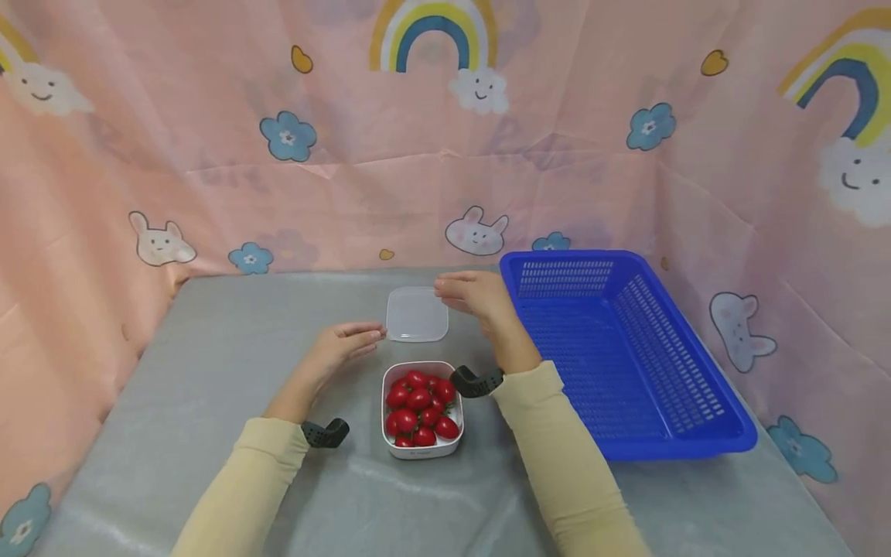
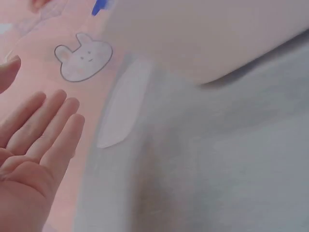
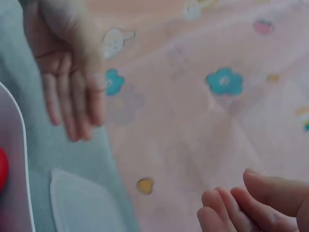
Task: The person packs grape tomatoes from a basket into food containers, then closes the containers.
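A white square container (image 1: 422, 452) filled with small red cherry tomatoes (image 1: 419, 399) stands on the table between the two forearms. Just behind it lies its translucent flat lid (image 1: 418, 316). My left hand (image 1: 343, 345) hovers left of the lid, fingers extended and nothing in it; in the left wrist view the palm (image 2: 24, 179) faces the camera with straight fingers. To the lid's right, above its corner, is my right hand (image 1: 476, 295), fingers loosely extended and holding nothing. The right wrist view shows both hands apart, with the lid (image 3: 84, 205) below them.
A large blue plastic basket (image 1: 696, 447) with slotted walls stands on the right of the grey table (image 1: 209, 348), close to the right forearm. A pink patterned curtain (image 1: 348, 193) surrounds the table at the back and sides. Each wrist wears a black camera mount (image 1: 326, 433).
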Tool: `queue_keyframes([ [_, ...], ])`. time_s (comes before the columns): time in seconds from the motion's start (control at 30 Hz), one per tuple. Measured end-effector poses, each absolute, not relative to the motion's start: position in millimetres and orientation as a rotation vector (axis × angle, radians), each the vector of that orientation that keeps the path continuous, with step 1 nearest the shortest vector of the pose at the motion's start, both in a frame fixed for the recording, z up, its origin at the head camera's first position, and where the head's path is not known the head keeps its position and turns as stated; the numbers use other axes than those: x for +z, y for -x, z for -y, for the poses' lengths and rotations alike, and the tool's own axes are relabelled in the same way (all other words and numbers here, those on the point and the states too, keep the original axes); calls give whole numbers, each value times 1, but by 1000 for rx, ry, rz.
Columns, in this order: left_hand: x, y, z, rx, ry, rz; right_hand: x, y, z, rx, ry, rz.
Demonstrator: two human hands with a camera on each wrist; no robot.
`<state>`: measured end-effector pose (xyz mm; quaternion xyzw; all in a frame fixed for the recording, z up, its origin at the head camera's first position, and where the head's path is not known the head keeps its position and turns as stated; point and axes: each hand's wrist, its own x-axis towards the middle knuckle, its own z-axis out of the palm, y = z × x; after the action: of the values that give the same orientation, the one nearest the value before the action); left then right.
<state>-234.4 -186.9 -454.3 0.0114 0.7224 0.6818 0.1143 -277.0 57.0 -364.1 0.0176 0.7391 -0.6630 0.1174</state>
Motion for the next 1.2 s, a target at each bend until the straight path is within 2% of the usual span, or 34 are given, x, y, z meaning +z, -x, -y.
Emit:
queue_keyframes([
  [0.2, -430, 265, 199, 1984, -116, -1999, -380, 309, -60, -1806, -223, -2105],
  [0.47, -433, 297, 209, 1901, -51, -1968, -414, 337, -65, -1628, -370, -2151],
  [0.83, -446, 314, 196, 1886, 105, -1953, -442, 359, -69, -1622, -464, -1956],
  [0.97, -450, 314, 189, 1845, 192, -1941, -486, 396, -76, -1635, -462, -1895],
  [1.07, -452, 315, 187, 1827, 235, -1944, -495, 404, -75, -1591, -471, -1939],
  [1.2, -454, 316, 182, 1860, 282, -1935, -450, 367, -65, -1523, -460, -2037],
])
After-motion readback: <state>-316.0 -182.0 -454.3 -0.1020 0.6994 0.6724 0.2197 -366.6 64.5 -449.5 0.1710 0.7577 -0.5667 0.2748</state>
